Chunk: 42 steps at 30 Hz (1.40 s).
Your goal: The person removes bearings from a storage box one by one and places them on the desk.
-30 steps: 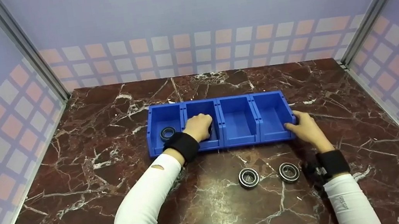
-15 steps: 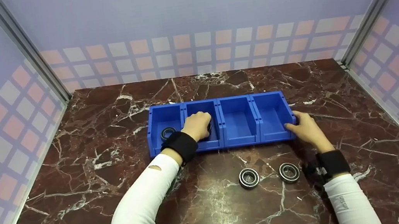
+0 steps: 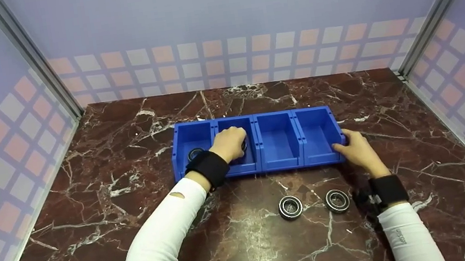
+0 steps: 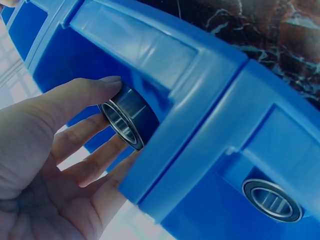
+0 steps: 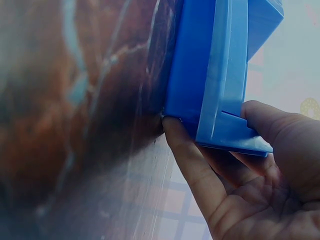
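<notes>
A row of blue storage bins (image 3: 279, 142) stands on the marbled tabletop. My left hand (image 3: 230, 143) reaches into the second bin from the left. In the left wrist view it pinches a ball bearing (image 4: 131, 114), thumb on the outer ring and fingers on the far side. The bearing is tipped on edge, close to the bin's front wall. Another ball bearing (image 4: 272, 201) lies in the leftmost bin, partly behind the wristband in the head view. At the row's right end, my right hand (image 3: 359, 151) grips the side wall, thumb inside the front edge and fingers outside.
Two more ball bearings, a left one (image 3: 290, 207) and a right one (image 3: 337, 201), lie on the tabletop (image 3: 250, 255) in front of the bins. Patterned panels (image 3: 217, 23) enclose the table at the back and both sides.
My left hand has shifted slightly toward the back of the second bin, and its wristband now covers more of the leftmost bin's bearing. The right hand and the bins have stayed put.
</notes>
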{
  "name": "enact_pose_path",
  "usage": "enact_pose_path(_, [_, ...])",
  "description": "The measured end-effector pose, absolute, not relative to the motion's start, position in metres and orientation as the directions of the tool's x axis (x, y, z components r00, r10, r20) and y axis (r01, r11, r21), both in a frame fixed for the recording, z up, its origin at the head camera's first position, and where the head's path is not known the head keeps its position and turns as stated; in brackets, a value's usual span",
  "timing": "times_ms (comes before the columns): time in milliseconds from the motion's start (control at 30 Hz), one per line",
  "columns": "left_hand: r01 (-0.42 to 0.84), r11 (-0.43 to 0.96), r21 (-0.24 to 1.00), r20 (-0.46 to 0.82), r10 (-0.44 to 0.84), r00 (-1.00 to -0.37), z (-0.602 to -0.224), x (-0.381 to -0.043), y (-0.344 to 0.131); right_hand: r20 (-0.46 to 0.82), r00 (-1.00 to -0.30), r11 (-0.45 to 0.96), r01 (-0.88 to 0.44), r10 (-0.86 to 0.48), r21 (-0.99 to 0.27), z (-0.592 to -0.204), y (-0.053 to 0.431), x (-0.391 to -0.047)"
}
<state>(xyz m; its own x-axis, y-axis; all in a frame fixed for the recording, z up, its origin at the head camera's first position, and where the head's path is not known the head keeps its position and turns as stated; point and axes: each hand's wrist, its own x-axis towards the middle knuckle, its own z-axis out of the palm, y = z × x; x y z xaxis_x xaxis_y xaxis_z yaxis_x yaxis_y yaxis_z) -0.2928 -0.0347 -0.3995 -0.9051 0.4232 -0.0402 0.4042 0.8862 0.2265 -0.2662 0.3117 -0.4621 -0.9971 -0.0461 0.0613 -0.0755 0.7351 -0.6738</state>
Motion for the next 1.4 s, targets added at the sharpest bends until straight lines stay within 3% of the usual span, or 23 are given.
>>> enact_pose_path(933, [0.416,0.89,0.19,-0.062,0.433,-0.899,-0.374,-0.293,-0.037,0.054,-0.998,0.733,-0.069,-0.044,-0.677,-0.463,0.313,-0.266])
enact_pose_path(1400, [0.435,0.877,0.206,-0.025,0.449,-0.893,-0.362,-0.287,-0.041,0.113,-0.99,0.704,-0.136,-0.079,-0.697,-0.463,0.316,-0.264])
